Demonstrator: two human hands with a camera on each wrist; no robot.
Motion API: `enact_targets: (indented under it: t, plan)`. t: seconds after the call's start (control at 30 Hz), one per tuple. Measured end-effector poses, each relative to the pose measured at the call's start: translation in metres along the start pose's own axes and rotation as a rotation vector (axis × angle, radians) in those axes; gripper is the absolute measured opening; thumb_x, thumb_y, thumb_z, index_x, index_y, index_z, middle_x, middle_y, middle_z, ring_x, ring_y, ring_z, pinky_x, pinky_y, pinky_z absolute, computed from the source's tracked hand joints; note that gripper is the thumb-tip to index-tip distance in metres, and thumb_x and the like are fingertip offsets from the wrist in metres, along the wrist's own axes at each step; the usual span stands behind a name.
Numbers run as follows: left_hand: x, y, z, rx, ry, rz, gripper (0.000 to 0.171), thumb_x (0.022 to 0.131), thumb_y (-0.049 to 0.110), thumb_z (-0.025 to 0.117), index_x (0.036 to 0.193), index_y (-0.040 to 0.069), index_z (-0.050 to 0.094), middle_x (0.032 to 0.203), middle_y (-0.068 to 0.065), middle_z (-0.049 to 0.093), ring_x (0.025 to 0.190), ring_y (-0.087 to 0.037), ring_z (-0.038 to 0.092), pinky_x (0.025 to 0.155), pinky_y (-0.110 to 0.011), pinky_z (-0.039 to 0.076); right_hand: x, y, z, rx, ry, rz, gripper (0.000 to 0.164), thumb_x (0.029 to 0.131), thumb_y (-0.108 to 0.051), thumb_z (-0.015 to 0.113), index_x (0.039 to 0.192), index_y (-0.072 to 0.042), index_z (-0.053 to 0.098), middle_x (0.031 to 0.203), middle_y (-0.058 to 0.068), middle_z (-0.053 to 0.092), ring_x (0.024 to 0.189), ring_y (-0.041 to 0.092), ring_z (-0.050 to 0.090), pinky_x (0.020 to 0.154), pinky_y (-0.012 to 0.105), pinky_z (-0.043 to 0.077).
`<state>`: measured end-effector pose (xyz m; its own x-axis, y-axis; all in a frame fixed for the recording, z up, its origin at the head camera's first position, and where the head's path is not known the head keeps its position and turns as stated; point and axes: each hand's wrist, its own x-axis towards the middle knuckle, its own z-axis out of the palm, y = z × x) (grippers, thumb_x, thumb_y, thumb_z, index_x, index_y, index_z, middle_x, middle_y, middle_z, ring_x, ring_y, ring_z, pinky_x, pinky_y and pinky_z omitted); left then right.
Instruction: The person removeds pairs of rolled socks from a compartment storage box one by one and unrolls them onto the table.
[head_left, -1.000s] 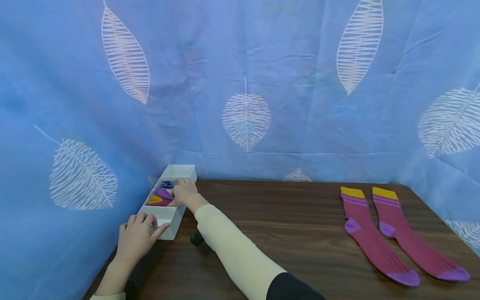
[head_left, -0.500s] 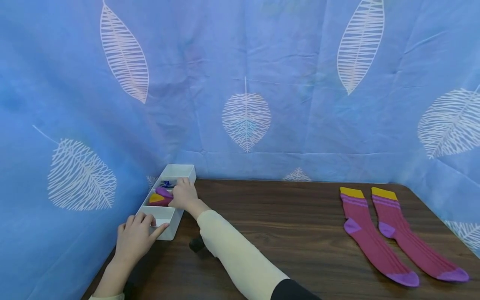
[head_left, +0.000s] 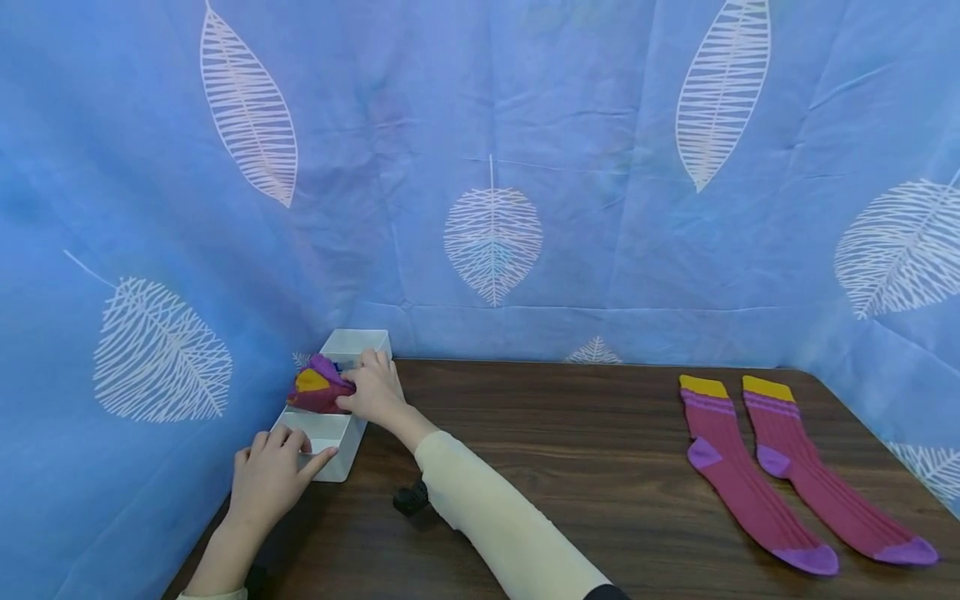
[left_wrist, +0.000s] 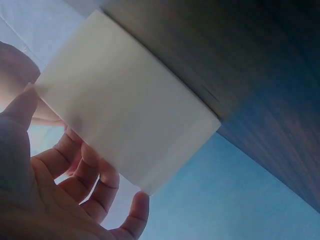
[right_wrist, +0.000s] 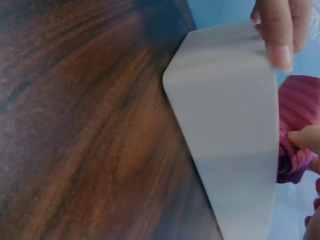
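In the head view, a folded maroon sock bundle [head_left: 318, 393] with yellow and purple parts rises above the rim of a white divided box [head_left: 324, 433]. My right hand [head_left: 377, 390] pinches the bundle's right side; the right wrist view shows the thumb pressed into the ribbed maroon sock [right_wrist: 299, 107]. My left hand [head_left: 272, 475] holds the near end of the box. In the left wrist view its fingers [left_wrist: 102, 190] curl over the rim of the box [left_wrist: 130, 110], with the thumb at the other corner. The bundle's underside is hidden.
Two maroon socks [head_left: 757, 467] with yellow cuffs and purple heels and toes lie flat on the right of the dark wooden table [head_left: 570, 467]. A blue leaf-patterned cloth [head_left: 585, 250] hangs behind and at the left. The far box compartments are partly hidden by my right hand.
My right hand has drawn the sock bundle upward, from down in its compartment to above the rim. The left hand stays on the near end of the box.
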<state>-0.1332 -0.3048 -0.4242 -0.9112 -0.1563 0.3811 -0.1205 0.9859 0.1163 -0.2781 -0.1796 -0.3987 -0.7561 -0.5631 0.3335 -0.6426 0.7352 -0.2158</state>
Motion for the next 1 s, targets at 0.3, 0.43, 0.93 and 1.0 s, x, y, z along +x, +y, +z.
enact_targets:
  t: [0.3, 0.43, 0.93, 1.0]
  plan:
    - [-0.001, 0.001, -0.002, 0.002, -0.021, -0.008, 0.048, 0.082, 0.058, 0.068, 0.081, 0.010, 0.064, 0.085, -0.011, 0.057, 0.086, -0.035, 0.051, 0.082, -0.068, 0.040, -0.011, 0.012, -0.010, 0.193, 0.119, 0.019, 0.039, 0.086, -0.048, 0.070, 0.119, -0.027, 0.072, 0.093, -0.007, 0.034, 0.088, 0.012, 0.027, 0.071, 0.021, 0.020]
    - [0.000, 0.002, -0.003, -0.004, -0.010, -0.001, 0.047, 0.082, 0.057, 0.069, 0.080, 0.010, 0.065, 0.084, -0.011, 0.057, 0.084, -0.034, 0.051, 0.081, -0.067, 0.041, -0.018, 0.023, -0.015, 0.332, 0.160, 0.052, 0.039, 0.084, -0.043, 0.073, 0.116, -0.021, 0.073, 0.091, -0.005, 0.035, 0.086, 0.013, 0.027, 0.071, 0.022, 0.021]
    - [-0.002, 0.002, -0.003, -0.038, -0.039, -0.009, 0.052, 0.084, 0.061, 0.065, 0.083, 0.009, 0.063, 0.091, -0.016, 0.058, 0.089, -0.038, 0.049, 0.080, -0.066, 0.039, -0.064, 0.057, -0.020, 0.645, 0.225, 0.240, 0.043, 0.080, -0.038, 0.078, 0.113, -0.010, 0.074, 0.093, -0.004, 0.031, 0.089, 0.013, 0.026, 0.074, 0.025, 0.024]
    - [-0.003, 0.002, -0.004, -0.041, -0.060, -0.014, 0.054, 0.084, 0.063, 0.062, 0.084, 0.009, 0.063, 0.094, -0.018, 0.058, 0.090, -0.039, 0.048, 0.079, -0.066, 0.038, -0.073, 0.061, -0.019, 0.673, 0.235, 0.273, 0.044, 0.079, -0.037, 0.079, 0.113, -0.009, 0.074, 0.093, -0.004, 0.032, 0.089, 0.013, 0.027, 0.075, 0.025, 0.025]
